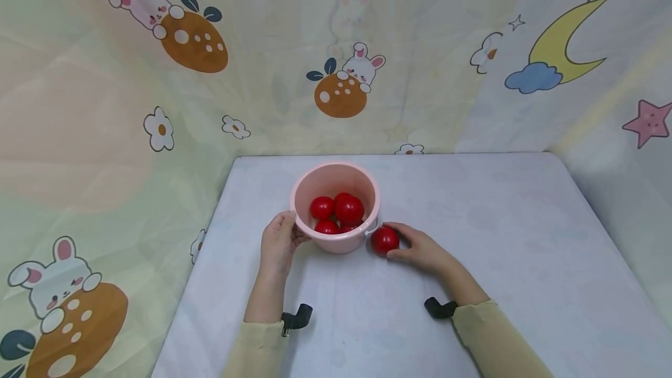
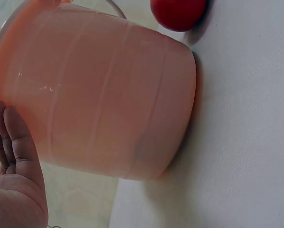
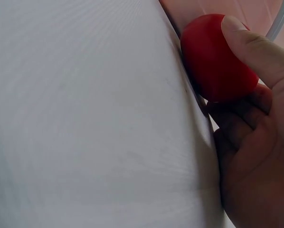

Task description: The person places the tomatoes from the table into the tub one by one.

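A pink plastic bucket [image 1: 336, 244] stands on the white table, several glossy red balls [image 1: 349, 210] lying inside it. At its left side my left hand [image 1: 278, 244] grips the rim, thumb at the edge and fingers beneath against the outer wall. The left wrist view shows those fingers [image 2: 21, 137] along the bucket's wall [image 2: 99, 90]. Just right of the bucket, my right hand [image 1: 420, 248] holds another red ball [image 1: 385, 241] between thumb and fingers. In the right wrist view, the thumb lies over this ball [image 3: 215, 59], which sits low at the tabletop.
A pale handle [image 3: 280, 19] curves beside the bucket in the right wrist view. The white tabletop [image 1: 499, 249] extends to both sides and toward me. Behind it hangs a cloth backdrop [image 1: 273, 74] printed with rabbits, flowers and a moon.
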Motion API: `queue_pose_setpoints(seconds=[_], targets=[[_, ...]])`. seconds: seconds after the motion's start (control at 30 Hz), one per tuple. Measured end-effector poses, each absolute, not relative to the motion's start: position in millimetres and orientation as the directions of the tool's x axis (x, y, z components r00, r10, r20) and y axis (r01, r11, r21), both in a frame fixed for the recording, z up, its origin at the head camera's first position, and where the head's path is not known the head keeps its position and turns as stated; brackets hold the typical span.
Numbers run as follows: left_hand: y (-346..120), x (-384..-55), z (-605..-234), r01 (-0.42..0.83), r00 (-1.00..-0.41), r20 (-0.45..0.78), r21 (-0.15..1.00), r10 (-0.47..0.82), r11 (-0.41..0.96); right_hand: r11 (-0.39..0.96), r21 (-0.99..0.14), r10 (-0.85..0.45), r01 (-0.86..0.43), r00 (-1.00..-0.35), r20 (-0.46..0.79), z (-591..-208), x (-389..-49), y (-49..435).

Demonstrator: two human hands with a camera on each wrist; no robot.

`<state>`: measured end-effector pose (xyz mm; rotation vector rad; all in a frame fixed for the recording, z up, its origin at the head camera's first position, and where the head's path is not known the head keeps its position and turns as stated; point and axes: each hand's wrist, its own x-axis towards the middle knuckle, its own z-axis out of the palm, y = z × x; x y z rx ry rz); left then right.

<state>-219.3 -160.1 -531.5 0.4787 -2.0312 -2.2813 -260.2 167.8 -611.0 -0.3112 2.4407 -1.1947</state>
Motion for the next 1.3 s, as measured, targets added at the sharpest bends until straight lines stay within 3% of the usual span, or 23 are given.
queue_pose_setpoints(seconds=[0.4, 0.87, 1.07, 1.3], targets=[[-160, -219, -531, -0.166, -0.952, -0.196, 0.976, -0.233, -0.142, 0.61, -0.793, -0.346, -0.006, -0.902, -0.259, -604, -263, 174], [-161, -218, -530, -0.174, -0.954, -0.202, 0.975, -0.221, -0.139, 0.587, -0.786, -0.428, -0.192, -0.898, -0.101, -506, -311, 202], [-162, -219, -531, -0.174, -0.954, -0.204, 0.973, -0.217, -0.152, 0.572, -0.776, -0.46, -0.265, -0.887, -0.036, -462, -323, 188], [-162, -218, -532, -0.171, -0.954, -0.2, 0.975, -0.222, -0.144, 0.521, -0.793, -0.543, -0.315, -0.839, -0.024, -441, -334, 157]])
